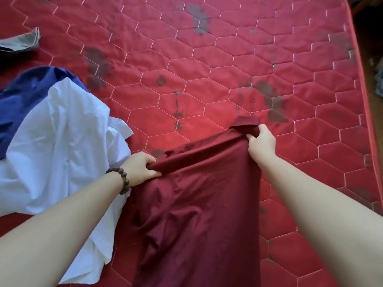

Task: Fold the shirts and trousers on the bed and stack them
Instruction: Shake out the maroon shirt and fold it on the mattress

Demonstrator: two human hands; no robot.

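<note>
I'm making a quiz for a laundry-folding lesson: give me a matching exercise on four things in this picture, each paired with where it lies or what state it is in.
Column one:
1. maroon garment
2. white shirt
3. blue garment
4. grey garment

Column two:
A. crumpled, lying partly over the blue cloth
B. at the far left edge, apart from the pile
C. pulled taut between the left hand and right hand
D. partly hidden under the white cloth

Pairs: 1-C, 2-A, 3-D, 4-B
</note>
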